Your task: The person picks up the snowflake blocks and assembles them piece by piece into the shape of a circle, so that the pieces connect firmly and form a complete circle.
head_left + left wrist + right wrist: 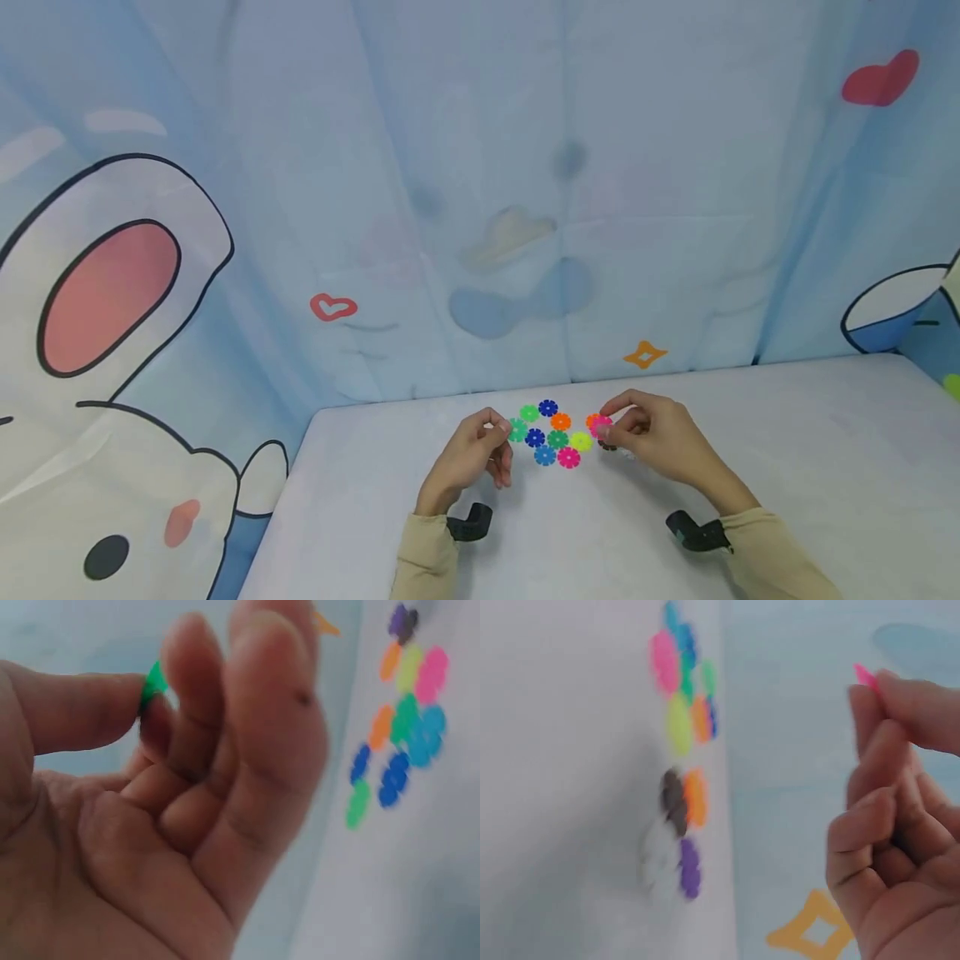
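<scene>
My left hand (467, 457) pinches a green snowflake disc (517, 429) between thumb and index finger; in the left wrist view only a green edge shows past the fingertips. My right hand (666, 435) pinches a pink snowflake disc (600, 425), seen nearly edge-on in the right wrist view. Both discs are held above the table, apart from each other. Between the hands lie several loose discs, among them a yellow disc (581, 442), a second pink disc (569, 457) and a light blue disc (545, 456).
Near the right hand, a dark brown disc (673, 801), an orange disc (695, 796), a whitish disc (658, 859) and a purple disc (690, 868) lie on the white table (352, 500). A printed blue curtain (420, 167) hangs behind the table's far edge.
</scene>
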Action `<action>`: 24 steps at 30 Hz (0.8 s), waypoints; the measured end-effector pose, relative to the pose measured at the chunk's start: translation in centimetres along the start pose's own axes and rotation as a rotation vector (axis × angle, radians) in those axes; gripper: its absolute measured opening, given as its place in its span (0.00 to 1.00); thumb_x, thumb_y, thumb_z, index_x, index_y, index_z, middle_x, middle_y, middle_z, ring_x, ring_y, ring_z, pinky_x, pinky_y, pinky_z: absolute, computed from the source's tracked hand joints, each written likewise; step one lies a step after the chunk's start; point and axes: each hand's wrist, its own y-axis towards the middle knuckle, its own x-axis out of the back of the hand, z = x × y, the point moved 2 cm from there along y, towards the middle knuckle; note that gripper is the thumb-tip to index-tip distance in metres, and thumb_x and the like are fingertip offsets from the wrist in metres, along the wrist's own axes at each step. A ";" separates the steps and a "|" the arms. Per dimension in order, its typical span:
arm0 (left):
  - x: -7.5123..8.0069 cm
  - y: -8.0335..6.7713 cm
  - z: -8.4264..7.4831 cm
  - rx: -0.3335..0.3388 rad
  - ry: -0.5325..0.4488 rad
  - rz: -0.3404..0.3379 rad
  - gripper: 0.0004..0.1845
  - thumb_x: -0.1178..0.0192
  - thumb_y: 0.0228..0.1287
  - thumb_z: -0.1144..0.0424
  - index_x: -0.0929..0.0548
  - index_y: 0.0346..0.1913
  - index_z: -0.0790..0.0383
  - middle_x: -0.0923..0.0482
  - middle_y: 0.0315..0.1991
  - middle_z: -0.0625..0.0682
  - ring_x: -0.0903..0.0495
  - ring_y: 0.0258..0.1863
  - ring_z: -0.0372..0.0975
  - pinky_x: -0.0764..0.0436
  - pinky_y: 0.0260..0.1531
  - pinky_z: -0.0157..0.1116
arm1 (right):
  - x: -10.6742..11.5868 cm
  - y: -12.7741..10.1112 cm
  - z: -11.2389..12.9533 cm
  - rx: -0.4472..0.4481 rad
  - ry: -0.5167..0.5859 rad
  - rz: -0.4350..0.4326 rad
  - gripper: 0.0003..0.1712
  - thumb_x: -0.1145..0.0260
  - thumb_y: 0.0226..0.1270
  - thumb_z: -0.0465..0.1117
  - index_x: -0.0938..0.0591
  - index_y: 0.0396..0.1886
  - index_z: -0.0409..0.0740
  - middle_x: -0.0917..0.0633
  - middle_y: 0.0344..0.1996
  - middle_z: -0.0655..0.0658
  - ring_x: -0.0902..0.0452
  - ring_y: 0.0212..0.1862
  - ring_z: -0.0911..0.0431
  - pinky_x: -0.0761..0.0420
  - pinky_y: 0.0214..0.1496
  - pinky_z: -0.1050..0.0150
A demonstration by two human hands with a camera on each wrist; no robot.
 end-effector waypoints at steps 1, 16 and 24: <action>-0.2 -0.1 -0.5 -0.026 -0.002 0.007 0.12 0.50 0.86 0.58 0.27 0.45 0.64 0.21 0.22 0.51 0.19 0.17 0.39 0.16 0.20 0.34 | 0.2 -0.1 0.3 -0.006 0.026 -0.015 0.15 0.23 0.68 0.41 0.14 0.51 0.41 0.10 0.28 0.49 0.21 0.27 0.56 0.26 0.26 0.67; -2.3 -1.9 -5.2 -0.348 -0.059 -0.085 0.08 0.44 0.81 0.69 0.24 0.47 0.75 0.19 0.34 0.79 0.12 0.23 0.33 0.09 0.29 0.39 | 2.1 -1.7 4.7 0.027 0.275 -0.083 0.19 0.28 0.75 0.41 0.13 0.61 0.40 0.07 0.46 0.42 0.10 0.42 0.64 0.11 0.47 0.70; -3.8 -2.6 -6.5 -0.445 -0.082 -0.076 0.08 0.43 0.80 0.69 0.25 0.47 0.75 0.18 0.32 0.76 0.12 0.23 0.34 0.08 0.28 0.44 | 1.7 -2.5 6.8 0.088 0.310 -0.095 0.17 0.27 0.73 0.39 0.13 0.58 0.39 0.07 0.41 0.44 0.09 0.37 0.60 0.11 0.40 0.66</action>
